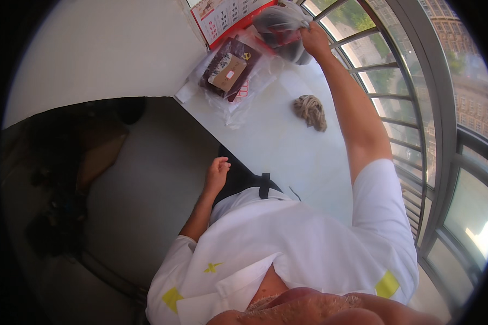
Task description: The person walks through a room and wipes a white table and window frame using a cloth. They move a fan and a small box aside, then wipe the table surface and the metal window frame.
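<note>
My right hand (315, 40) grips the gathered neck of a translucent plastic bag (282, 30) at the far end of the white window sill (268, 138). Dark and red contents show through the film; I cannot tell what they are. My left hand (217, 175) hangs beside my waist, fingers loosely curled with nothing in them. Left of the bag, a dark brown book or folder (246, 50) with a gold emblem lies on clear plastic wrapping (236, 115). A tan card or booklet (227, 72) rests on it. Nearer to me is a crumpled grey-brown cloth (310, 112).
A calendar (227, 20) with a red border leans at the back wall. Metal window bars (390, 67) run close along my right arm. On the left, a cardboard piece (101, 158) and dark clutter are on the shaded floor (146, 195).
</note>
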A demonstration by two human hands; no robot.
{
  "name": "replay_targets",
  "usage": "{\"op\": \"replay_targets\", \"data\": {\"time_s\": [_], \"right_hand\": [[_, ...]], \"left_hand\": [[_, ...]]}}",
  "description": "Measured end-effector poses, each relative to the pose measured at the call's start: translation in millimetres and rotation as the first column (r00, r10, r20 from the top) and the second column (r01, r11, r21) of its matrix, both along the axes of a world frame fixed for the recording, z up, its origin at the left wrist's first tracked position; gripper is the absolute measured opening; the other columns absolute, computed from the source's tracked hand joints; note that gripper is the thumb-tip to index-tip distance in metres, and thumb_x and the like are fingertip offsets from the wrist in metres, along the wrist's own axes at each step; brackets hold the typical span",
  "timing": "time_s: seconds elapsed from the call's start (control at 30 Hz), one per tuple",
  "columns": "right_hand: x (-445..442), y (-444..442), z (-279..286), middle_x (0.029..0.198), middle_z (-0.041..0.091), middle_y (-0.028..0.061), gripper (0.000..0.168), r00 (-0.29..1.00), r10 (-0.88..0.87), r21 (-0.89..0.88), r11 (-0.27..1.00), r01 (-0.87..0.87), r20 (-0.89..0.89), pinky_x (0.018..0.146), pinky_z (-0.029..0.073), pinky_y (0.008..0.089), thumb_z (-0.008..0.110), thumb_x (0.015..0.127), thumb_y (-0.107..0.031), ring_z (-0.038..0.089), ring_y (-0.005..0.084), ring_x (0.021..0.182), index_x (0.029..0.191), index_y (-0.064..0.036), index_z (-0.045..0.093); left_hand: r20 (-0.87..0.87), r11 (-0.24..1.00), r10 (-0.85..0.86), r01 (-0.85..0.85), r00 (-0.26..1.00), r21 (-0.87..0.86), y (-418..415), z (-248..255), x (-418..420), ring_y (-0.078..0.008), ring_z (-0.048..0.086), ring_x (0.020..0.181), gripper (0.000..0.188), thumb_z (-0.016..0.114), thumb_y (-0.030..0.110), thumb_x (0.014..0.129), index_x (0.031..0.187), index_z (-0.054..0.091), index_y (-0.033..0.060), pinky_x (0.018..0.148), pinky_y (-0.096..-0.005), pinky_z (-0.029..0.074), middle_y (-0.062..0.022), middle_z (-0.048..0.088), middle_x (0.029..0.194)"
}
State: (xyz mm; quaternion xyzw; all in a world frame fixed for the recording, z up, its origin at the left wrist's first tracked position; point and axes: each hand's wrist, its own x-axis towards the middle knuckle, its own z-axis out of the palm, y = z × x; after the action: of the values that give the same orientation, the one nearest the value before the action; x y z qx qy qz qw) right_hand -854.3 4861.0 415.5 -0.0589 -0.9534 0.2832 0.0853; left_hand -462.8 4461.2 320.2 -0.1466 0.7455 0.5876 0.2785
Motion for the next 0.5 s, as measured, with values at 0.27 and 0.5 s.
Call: {"op": "replay_targets", "data": {"time_s": [0.27,0.5], "right_hand": [[-22,-15,-30,0.103,0.067,0.0285,0.033,0.995,0.063,0.071,0.995,-0.069,0.072,0.087,0.049,0.0513,0.053,0.09,-0.032,0.062,0.0468,0.1,0.1,-0.002,0.06],[-25,-33,-31,0.115,0.068,0.0204,0.036,0.972,0.174,0.18,0.963,-0.201,0.158,0.09,0.051,0.0476,0.055,0.089,-0.035,0.064,0.0401,0.109,0.115,-0.012,0.062]], "left_hand": [[-0.015,0.998,0.059,-0.059,0.998,-0.025,-17,-15,-1,-0.0174,0.068,0.087,0.022,0.057,0.012,0.099,0.118,0.061,0.0017,0.081,-0.0305,0.055,-0.0105,0.072,0.099],[0.015,0.999,0.022,-0.022,1.0,-0.037,-11,-11,1,-0.0148,0.067,0.088,0.023,0.053,0.014,0.102,0.119,0.06,0.0002,0.082,-0.0284,0.054,-0.0094,0.07,0.101]]}}
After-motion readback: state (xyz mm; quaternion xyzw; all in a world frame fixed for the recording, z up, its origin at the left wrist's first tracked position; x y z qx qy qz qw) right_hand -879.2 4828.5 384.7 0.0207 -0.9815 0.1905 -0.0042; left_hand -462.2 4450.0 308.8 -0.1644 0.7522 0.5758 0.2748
